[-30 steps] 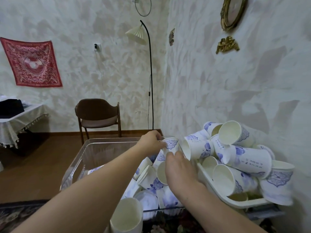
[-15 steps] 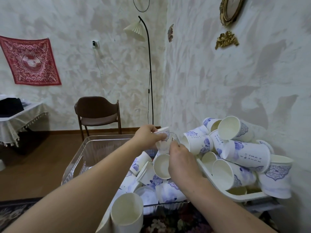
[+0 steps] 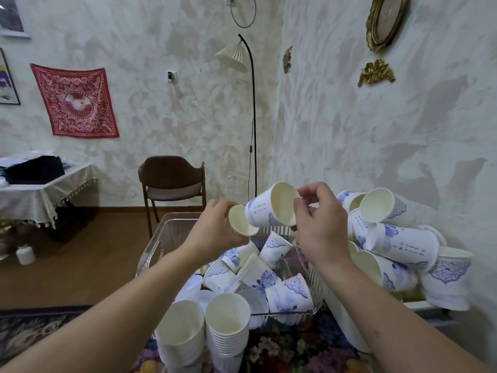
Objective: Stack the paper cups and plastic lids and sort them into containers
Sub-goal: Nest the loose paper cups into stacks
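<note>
My left hand (image 3: 215, 232) grips a small white paper cup (image 3: 241, 220), its mouth facing me. My right hand (image 3: 320, 227) pinches the rim of a larger blue-patterned paper cup (image 3: 266, 208), tilted with its base touching the small cup. Both are held above a clear plastic bin (image 3: 161, 238) that holds several loose patterned cups (image 3: 274, 273) and translucent lids (image 3: 255, 300). Two stacks of nested white cups (image 3: 204, 335) stand at the near edge.
A white tray (image 3: 341, 316) on the right carries a pile of large patterned cups (image 3: 400, 243) against the wall. A floral cloth (image 3: 290, 345) covers the table. A brown chair (image 3: 172, 181), a floor lamp (image 3: 250, 103) and a side table (image 3: 40, 192) stand beyond.
Both hands have lifted out of the bin. The right hand now holds a larger cup raised up, and the left hand holds the small cup against its base.
</note>
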